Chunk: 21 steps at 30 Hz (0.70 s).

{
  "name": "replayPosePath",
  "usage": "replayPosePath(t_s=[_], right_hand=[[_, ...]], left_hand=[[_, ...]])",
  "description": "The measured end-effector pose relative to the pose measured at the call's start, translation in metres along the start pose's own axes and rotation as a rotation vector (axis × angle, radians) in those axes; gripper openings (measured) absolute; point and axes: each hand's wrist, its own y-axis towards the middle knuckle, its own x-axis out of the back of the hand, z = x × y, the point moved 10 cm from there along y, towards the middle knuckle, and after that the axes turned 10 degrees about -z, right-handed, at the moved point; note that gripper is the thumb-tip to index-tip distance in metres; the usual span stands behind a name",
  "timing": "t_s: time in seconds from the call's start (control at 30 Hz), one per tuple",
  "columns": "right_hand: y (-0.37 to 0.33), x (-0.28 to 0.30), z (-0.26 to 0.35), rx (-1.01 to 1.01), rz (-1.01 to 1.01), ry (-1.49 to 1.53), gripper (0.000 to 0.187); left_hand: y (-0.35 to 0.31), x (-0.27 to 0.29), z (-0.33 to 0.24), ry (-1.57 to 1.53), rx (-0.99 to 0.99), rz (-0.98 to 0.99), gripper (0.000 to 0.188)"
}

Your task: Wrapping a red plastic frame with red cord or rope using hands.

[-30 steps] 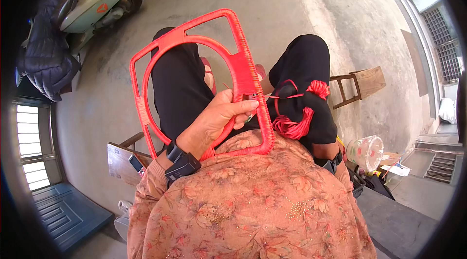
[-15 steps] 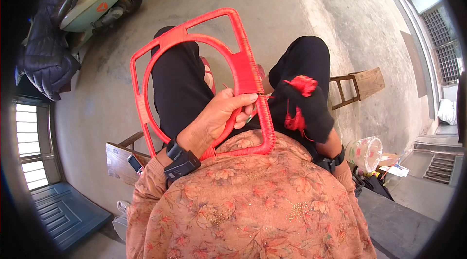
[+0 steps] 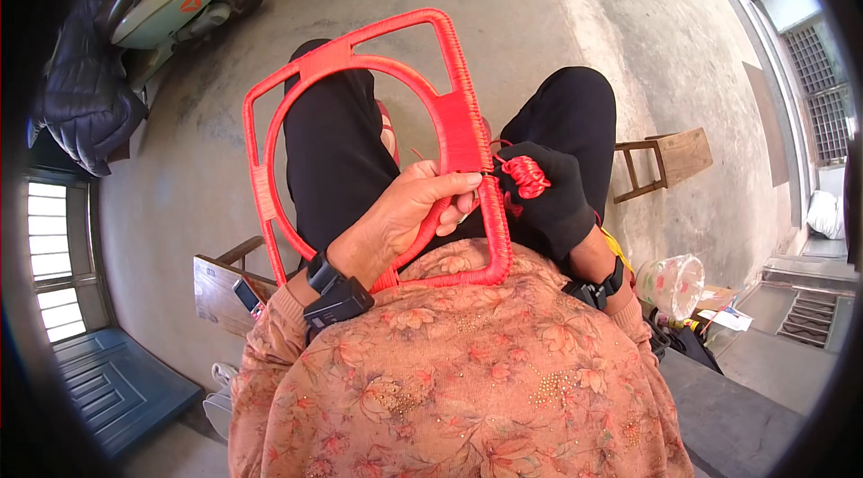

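Note:
A red cord-wrapped frame [image 3: 461,129], rounded square outside with a ring inside, leans over my lap and thighs. My bare left hand [image 3: 415,208] is closed on its right side bar, thumb pressed on the wrapping at the near end of a broad wound patch. Just right of that spot is my right hand [image 3: 555,197], in a black glove, closed around a small bundle of red cord [image 3: 526,176]. Loose red strands hang below the bundle, close to the bar. The right fingertips are partly hidden behind the bundle and the frame.
A small wooden stool [image 3: 676,160] stands on the concrete floor to the right. At the left is another wooden seat [image 3: 220,294] with a phone on it. A scooter [image 3: 175,6] with a dark padded jacket is far left. A clear plastic tub [image 3: 674,285] sits near my right elbow.
My right hand has come in leftward to the frame's side bar, bringing the cord bundle with it. The left hand keeps its hold, and the frame has barely shifted.

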Motion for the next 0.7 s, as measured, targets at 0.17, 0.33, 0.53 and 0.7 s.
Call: replayPosePath(t_s=[0.17,0.33,0.53,0.7], right_hand=[[-0.003,-0.002,0.044,0.392,-0.179,-0.412,0.030],[0.005,-0.006,0.042,0.269,-0.144,-0.347,0.028],[0.018,0.034,-0.028,-0.293,-0.120,0.226,0.019],[-0.018,0.142,-0.085,-0.500,-0.515,0.837,0.022]], left_hand=[[0.000,0.001,-0.002,-0.024,0.005,-0.009,0.012],[0.003,0.004,0.000,-0.015,0.008,0.007,0.012],[-0.005,-0.003,-0.008,-0.079,-0.045,0.062,0.014],[-0.005,-0.001,-0.010,-0.071,-0.059,0.077,0.015]])
